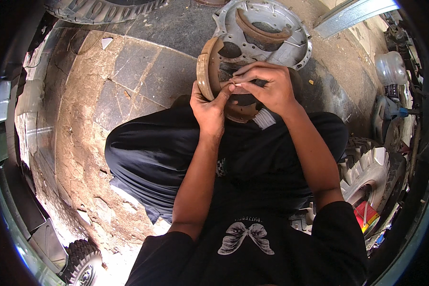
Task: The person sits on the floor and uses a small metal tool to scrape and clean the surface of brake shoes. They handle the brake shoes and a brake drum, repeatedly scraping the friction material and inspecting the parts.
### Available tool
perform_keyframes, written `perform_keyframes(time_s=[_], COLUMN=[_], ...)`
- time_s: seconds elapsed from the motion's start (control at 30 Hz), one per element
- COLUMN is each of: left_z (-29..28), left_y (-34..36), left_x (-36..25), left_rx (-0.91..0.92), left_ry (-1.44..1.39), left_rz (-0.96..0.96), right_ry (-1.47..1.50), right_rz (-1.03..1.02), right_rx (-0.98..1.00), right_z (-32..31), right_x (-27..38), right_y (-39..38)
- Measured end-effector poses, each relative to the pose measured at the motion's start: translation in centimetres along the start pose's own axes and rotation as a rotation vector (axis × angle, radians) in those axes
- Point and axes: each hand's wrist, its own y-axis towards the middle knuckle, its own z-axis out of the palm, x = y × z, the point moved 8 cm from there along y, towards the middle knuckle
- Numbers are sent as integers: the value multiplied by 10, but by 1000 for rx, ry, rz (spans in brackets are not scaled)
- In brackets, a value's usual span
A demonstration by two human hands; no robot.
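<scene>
My left hand (209,112) is closed around the lower end of a curved brake shoe (205,71), which stands upright with its tan lining facing left. My right hand (270,88) meets the left thumb at the shoe's inner side, its thumb and finger pinched together. Whatever lies in that pinch is too small to make out. Just beyond both hands, a round grey metal housing (226,31) with holes lies on the floor. On it rests a second, rusty brake shoe (253,30). Another brown curved part (240,113) shows below my hands, partly hidden, beside a white ribbed piece (264,118).
A large tyre (105,13) lies at the far left, and a metal channel (352,21) reaches in at the far right. Along the right are a clear plastic jug (391,67), a chunky tyre (369,174) and a red box (364,213). Cracked tiles (133,64) cover the floor.
</scene>
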Motion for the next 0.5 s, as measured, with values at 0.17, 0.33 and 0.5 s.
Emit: perform_keyframes(time_s=[0.17, 0.33, 0.5], left_z=[-17, -16, -9], left_y=[4, 4, 4], left_x=[8, 8, 3], left_rx=[-110, -86, -72], left_ry=[-73, -199, -259], left_rz=[-1, -52, -88], right_ry=[24, -35, -76], right_rz=[-49, -67, -109], right_rx=[115, 131, 78], right_z=[12, 18, 13], right_x=[5, 10, 11], right_y=[1, -1, 0])
